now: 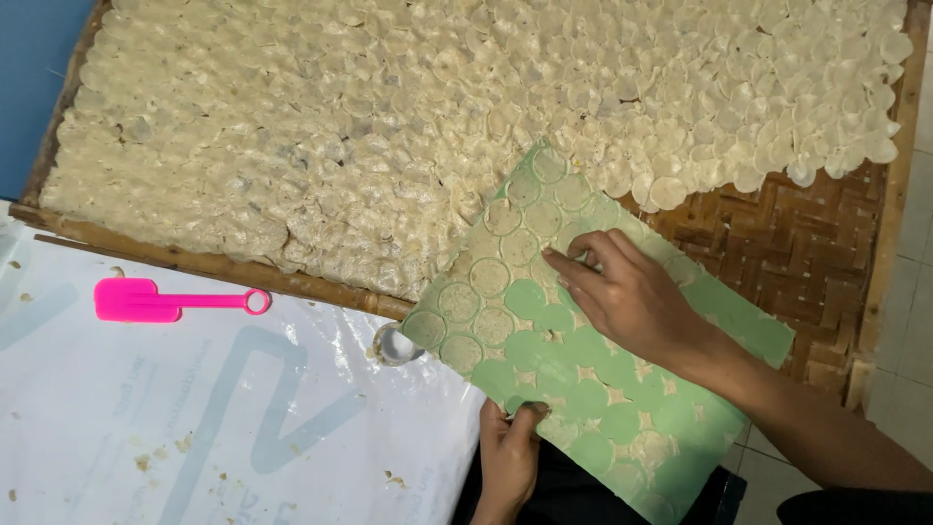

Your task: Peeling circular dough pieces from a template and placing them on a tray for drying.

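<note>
A green rectangular sheet (583,389) lies tilted over the near edge of a woven bamboo tray (807,253). Thin pale round discs (491,277) still stick to the sheet's upper left part; elsewhere only round marks show. My left hand (510,457) pinches the sheet's near edge, thumb on top. My right hand (627,292) rests on the sheet, fingertips pressing at a disc near the middle. The tray is covered with overlapping pale round discs (389,126).
A pink plastic spatula (165,299) lies on a white plastic sheet (194,418) to the left. A small round metal cutter (396,343) sits beside the green sheet's left corner. Bare weave shows at the tray's right near corner. Tiled floor (918,331) runs along the right.
</note>
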